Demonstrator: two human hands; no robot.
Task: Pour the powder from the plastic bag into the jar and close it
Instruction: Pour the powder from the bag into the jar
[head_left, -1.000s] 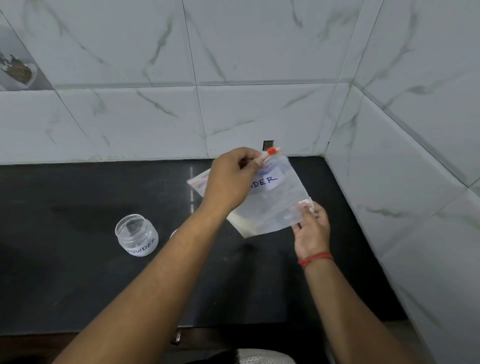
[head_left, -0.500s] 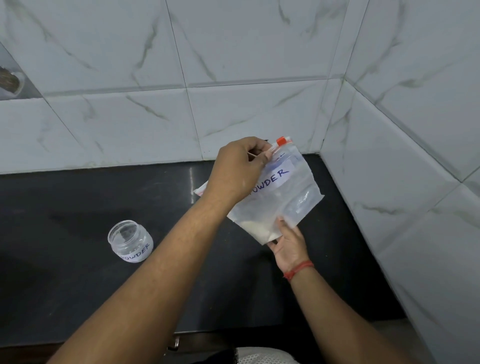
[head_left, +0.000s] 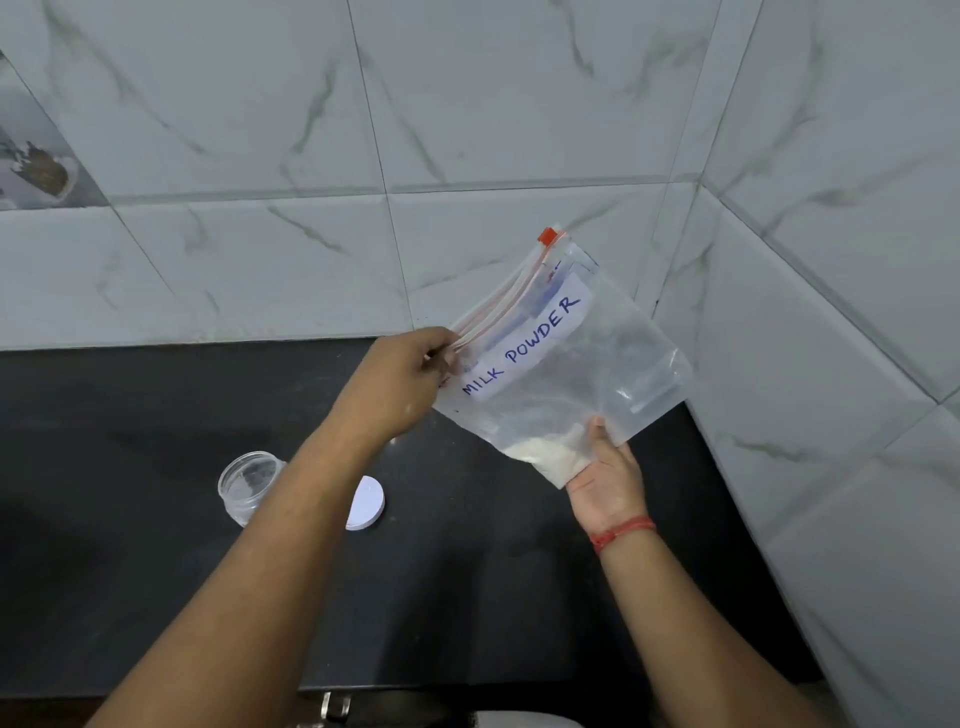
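Plastic bag (head_left: 566, 364) held above counter, nothing poured.
Left hand (head_left: 402, 382) pinches zip edge, right hand (head_left: 605, 480) cups powder corner; jar (head_left: 249, 486) apparently empty, lid (head_left: 366, 503) off.

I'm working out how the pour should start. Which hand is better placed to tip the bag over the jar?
Probably the right hand: it cups the bag under the powder and can lift that corner. The left hand pinches the zip end, nearer the open jar, so it can aim.

Single head-worn view, down onto countertop (head_left: 156, 597), close.
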